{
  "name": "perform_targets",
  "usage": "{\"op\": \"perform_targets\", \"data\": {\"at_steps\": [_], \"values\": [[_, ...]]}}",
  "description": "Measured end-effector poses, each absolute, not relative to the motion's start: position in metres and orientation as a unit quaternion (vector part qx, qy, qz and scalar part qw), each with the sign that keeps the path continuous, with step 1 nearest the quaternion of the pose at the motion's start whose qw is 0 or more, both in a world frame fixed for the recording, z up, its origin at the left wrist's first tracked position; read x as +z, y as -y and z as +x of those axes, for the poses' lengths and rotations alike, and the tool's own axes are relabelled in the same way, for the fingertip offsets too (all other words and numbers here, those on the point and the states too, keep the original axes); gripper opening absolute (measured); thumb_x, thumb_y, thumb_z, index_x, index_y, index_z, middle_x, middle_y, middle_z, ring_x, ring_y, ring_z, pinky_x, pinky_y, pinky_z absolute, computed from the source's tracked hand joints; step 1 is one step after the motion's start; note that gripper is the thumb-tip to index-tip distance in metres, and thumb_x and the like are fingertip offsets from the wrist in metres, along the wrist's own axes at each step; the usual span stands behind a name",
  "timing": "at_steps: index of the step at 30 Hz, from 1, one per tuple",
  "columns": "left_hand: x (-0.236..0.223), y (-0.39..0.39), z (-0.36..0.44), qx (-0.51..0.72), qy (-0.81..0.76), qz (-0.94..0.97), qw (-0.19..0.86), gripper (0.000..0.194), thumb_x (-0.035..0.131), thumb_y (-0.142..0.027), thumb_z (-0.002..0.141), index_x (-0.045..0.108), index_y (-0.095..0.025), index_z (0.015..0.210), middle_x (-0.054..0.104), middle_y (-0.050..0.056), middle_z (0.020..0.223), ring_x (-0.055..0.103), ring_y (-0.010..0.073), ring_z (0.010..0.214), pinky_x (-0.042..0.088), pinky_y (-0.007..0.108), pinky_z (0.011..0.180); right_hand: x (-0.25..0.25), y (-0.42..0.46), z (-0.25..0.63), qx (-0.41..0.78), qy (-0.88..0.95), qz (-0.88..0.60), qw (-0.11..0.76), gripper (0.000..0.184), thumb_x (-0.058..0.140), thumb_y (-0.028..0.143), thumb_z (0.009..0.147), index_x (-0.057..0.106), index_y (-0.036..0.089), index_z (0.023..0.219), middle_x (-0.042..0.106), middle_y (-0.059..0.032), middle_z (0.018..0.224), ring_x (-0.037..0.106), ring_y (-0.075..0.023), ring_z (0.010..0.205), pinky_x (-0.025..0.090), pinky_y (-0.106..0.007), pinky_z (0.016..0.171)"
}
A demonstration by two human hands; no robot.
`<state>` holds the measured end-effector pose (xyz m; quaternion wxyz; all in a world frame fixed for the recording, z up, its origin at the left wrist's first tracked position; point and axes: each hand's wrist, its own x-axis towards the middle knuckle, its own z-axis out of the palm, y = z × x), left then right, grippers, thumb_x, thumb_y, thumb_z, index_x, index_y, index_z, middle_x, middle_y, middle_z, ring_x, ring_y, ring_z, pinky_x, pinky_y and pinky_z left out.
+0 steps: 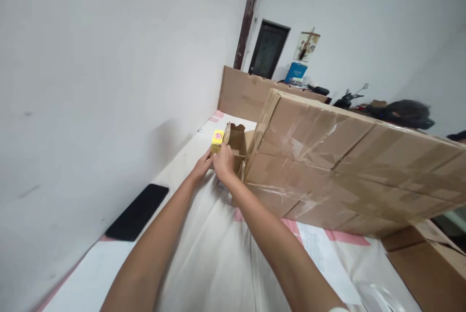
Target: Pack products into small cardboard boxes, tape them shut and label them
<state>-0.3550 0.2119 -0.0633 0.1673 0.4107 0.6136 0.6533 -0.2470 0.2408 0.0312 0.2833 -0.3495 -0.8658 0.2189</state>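
Both my arms reach forward over a white plastic-covered table [218,263]. My left hand [202,166] and my right hand [223,162] meet at a small open cardboard carton [238,141] beside a small yellow box [217,140]. The fingers of both hands are curled and pressed against the carton's lower edge, just below the yellow box. What the fingertips grip is hidden behind the hands. A big taped cardboard sheet [349,156] leans right next to the carton.
A black phone [137,212] lies on the table near the white wall on the left. More cardboard boxes stand at the far end [240,92] and at the lower right [429,268]. A dark door, a blue box and a parked scooter are in the background.
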Motion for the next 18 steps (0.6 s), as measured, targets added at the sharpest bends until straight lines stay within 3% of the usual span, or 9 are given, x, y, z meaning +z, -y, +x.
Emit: {"op": "perform_targets", "data": {"at_steps": [3,5,7,11,15,18], "values": [[-0.039,-0.156,-0.356,0.639,-0.659,0.392,0.068,0.07,0.075,-0.056,0.077,0.062,-0.019,0.136,0.066,0.012,0.134,0.068,0.0322,0.111,0.051,0.046,0.102,0.039,-0.223,-0.233,0.268,0.856,-0.253,0.362,0.033,0.045,0.001,0.084,0.064,0.018,0.105,0.067,-0.0098,0.111,0.063,-0.0224,0.104,0.047,-0.032,0.093],[-0.015,-0.113,-0.351,0.629,-0.679,0.379,-0.005,0.065,0.074,-0.056,0.076,0.065,-0.021,0.129,0.064,0.011,0.133,0.066,0.0322,0.114,0.048,0.049,0.108,0.051,-0.205,-0.218,0.315,0.835,-0.174,0.417,0.03,0.044,0.003,0.084,0.064,0.019,0.099,0.069,-0.0068,0.104,0.064,-0.0206,0.1,0.048,-0.031,0.09],[0.01,-0.072,-0.338,0.615,-0.686,0.374,-0.101,0.063,0.077,-0.055,0.074,0.064,-0.022,0.125,0.056,0.011,0.14,0.056,0.0333,0.13,0.039,0.051,0.117,0.063,-0.181,-0.197,0.361,0.807,-0.103,0.456,0.025,0.043,0.007,0.085,0.063,0.02,0.094,0.069,-0.0042,0.096,0.065,-0.019,0.091,0.049,-0.029,0.084],[0.043,-0.007,-0.297,0.54,-0.663,0.422,-0.302,0.091,0.089,-0.051,0.061,0.045,-0.022,0.135,0.039,0.017,0.15,0.035,0.0363,0.147,0.034,0.056,0.12,0.083,-0.123,-0.132,0.39,0.791,-0.009,0.471,0.019,0.045,0.013,0.087,0.062,0.02,0.088,0.066,-0.0014,0.085,0.062,-0.0167,0.079,0.047,-0.027,0.072],[0.044,0.03,-0.244,0.572,-0.65,0.439,-0.241,0.098,0.083,-0.051,0.071,0.029,-0.025,0.148,0.042,0.018,0.149,0.043,0.035,0.142,0.042,0.055,0.114,0.089,-0.085,-0.042,0.32,0.826,0.034,0.462,0.019,0.047,0.012,0.087,0.063,0.021,0.091,0.063,-0.0009,0.082,0.059,-0.0155,0.072,0.044,-0.027,0.067],[0.043,0.048,-0.204,0.651,-0.616,0.426,-0.127,0.096,0.081,-0.055,0.073,0.03,-0.025,0.148,0.051,0.016,0.142,0.057,0.034,0.129,0.052,0.051,0.103,0.081,-0.087,0.035,0.248,0.845,0.074,0.468,0.023,0.048,0.008,0.086,0.063,0.021,0.097,0.062,-0.0013,0.08,0.056,-0.0156,0.069,0.043,-0.027,0.063]]}}
